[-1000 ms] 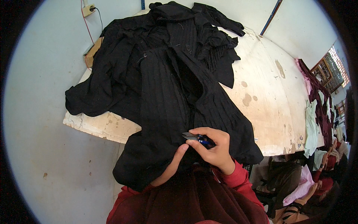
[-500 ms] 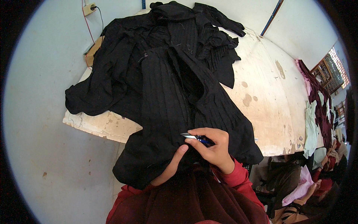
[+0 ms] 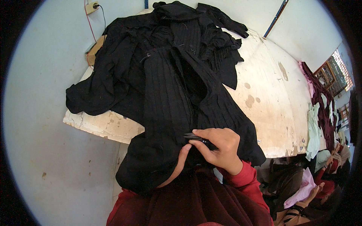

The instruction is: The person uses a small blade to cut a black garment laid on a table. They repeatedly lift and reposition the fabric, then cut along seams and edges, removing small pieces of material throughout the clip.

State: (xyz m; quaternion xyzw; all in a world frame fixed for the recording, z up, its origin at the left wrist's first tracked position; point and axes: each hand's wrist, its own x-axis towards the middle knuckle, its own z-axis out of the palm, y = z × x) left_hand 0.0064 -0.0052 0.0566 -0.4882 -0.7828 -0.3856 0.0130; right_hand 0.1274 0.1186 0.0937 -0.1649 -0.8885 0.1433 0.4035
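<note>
A black pleated garment (image 3: 164,101) hangs over the near edge of the table toward me. My left hand (image 3: 178,167) grips its lower part: the thumb lies on top, and the other fingers are hidden under the cloth. Close beside that thumb, my right hand (image 3: 222,146) pinches a small pair of thread snips (image 3: 192,137). Their dark pointed blades face left, just over the pleated cloth. Whether the tips touch the fabric, I cannot tell.
More black garments (image 3: 120,67) are heaped on the pale, stained wooden table (image 3: 275,113). A wall socket (image 3: 91,7) with a plug is at upper left. Maroon and pale green cloth (image 3: 313,128) hangs over the table's right end. Other people (image 3: 320,184) sit at lower right.
The snips have turned in my right hand, so their blades look dark rather than shiny. My right hand and wrist have shifted slightly right. The left thumb stays nearly in place.
</note>
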